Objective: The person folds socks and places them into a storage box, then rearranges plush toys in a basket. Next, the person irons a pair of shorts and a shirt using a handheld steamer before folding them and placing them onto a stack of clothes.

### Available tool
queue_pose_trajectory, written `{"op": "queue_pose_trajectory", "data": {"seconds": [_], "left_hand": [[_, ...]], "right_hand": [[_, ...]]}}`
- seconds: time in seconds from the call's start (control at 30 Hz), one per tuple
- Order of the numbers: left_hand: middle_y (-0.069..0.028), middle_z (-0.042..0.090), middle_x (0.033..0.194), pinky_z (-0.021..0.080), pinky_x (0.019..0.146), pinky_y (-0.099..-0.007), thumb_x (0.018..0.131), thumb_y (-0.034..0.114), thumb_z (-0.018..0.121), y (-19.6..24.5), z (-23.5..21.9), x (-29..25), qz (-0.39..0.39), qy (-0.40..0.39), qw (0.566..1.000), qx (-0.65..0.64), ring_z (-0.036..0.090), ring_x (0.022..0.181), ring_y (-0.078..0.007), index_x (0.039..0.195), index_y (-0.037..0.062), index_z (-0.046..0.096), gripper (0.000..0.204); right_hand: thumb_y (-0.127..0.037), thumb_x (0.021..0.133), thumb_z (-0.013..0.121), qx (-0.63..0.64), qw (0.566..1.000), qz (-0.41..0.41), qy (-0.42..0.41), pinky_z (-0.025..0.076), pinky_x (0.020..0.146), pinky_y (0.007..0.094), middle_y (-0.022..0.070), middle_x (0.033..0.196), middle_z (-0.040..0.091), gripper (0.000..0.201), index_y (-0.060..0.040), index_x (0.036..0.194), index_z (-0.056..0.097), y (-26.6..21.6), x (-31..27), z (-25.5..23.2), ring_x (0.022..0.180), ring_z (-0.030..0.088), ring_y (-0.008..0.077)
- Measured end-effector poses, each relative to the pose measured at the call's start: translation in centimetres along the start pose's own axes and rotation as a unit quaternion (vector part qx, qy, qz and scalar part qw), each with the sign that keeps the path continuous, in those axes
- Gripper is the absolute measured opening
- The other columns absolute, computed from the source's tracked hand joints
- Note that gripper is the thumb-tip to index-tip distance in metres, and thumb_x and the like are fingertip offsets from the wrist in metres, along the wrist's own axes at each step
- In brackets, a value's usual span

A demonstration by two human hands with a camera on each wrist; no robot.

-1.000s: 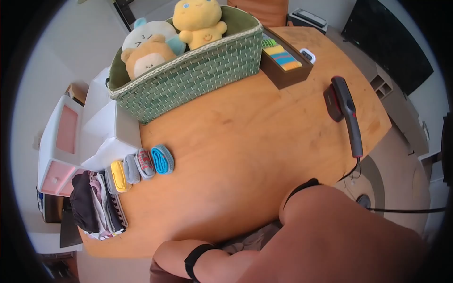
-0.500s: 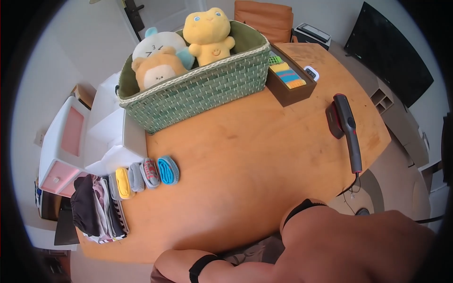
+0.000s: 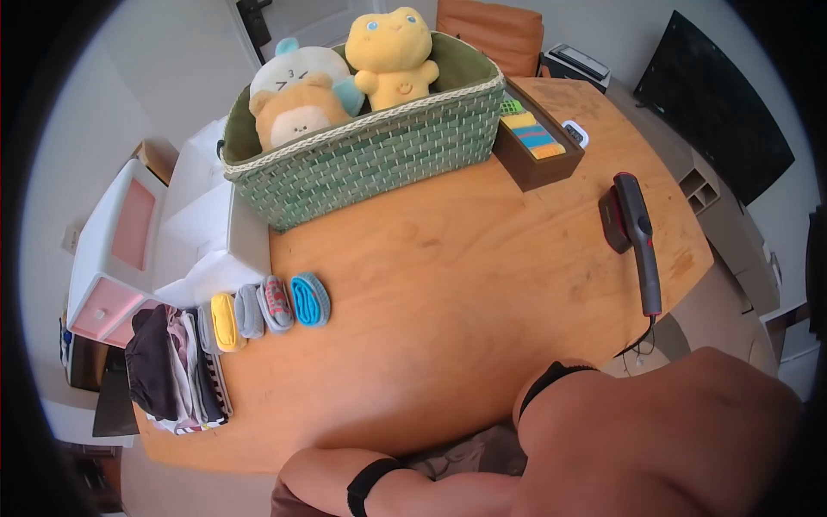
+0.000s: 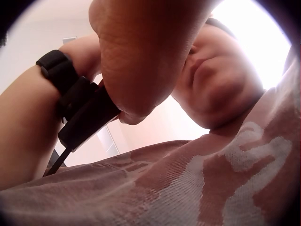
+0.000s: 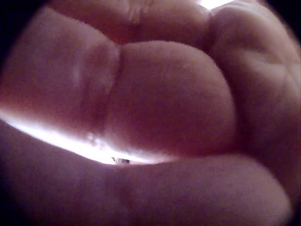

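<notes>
Two bent arms with black wrist bands lie at the bottom of the head view, meeting in a blurred mass of skin at lower right. Close to the face and chest, my left hand (image 4: 141, 56) fills the top of the left wrist view, its fingers hidden; the other arm's band (image 4: 59, 70) is beside it. Folds of skin of my right hand (image 5: 169, 99) fill the right wrist view, too close to read the fingers. No held thing shows. On the table (image 3: 413, 327), rolled socks (image 3: 311, 300) stand in a row beside folded clothes (image 3: 177, 370).
A green woven basket (image 3: 379, 159) holds plush toys. Right of it are a brown box (image 3: 538, 172) with folded socks and a small white device (image 3: 575, 133). A handheld steamer (image 3: 637, 237) lies at right. A white box (image 3: 250, 237) and pink-and-white drawers (image 3: 112, 250) stand left.
The head view has shifted, so the table and its objects sit lower in it than a second ago. The arms stay together at the bottom, with the mass of skin slightly moved.
</notes>
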State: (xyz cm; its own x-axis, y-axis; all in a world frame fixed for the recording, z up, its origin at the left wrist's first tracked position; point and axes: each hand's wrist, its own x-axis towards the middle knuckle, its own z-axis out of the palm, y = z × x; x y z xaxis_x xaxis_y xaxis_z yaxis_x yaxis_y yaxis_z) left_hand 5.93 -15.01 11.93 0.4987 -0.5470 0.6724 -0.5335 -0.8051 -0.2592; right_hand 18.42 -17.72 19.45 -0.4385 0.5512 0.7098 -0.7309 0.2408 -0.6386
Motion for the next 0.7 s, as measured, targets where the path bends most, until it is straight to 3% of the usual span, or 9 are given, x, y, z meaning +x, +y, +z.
{"op": "queue_pose_trajectory", "data": {"seconds": [0.7], "left_hand": [[-0.0100, 0.064, 0.115, 0.045, 0.097, -0.0393, 0.091, 0.017, 0.051, 0.3, 0.2, 0.6, -0.005, 0.050, 0.997, -0.051, 0.059, 0.110, -0.0252, 0.107, 0.0049, 0.065, 0.024]], "right_hand": [[-0.023, 0.093, 0.061, 0.087, 0.994, 0.004, -0.072, 0.036, 0.095, 0.0432, 0.0088, 0.111, 0.061, 0.014, -0.0109, 0.091, 0.067, -2.0, -1.3, 0.5, 0.100, 0.057, 0.0194]]}}
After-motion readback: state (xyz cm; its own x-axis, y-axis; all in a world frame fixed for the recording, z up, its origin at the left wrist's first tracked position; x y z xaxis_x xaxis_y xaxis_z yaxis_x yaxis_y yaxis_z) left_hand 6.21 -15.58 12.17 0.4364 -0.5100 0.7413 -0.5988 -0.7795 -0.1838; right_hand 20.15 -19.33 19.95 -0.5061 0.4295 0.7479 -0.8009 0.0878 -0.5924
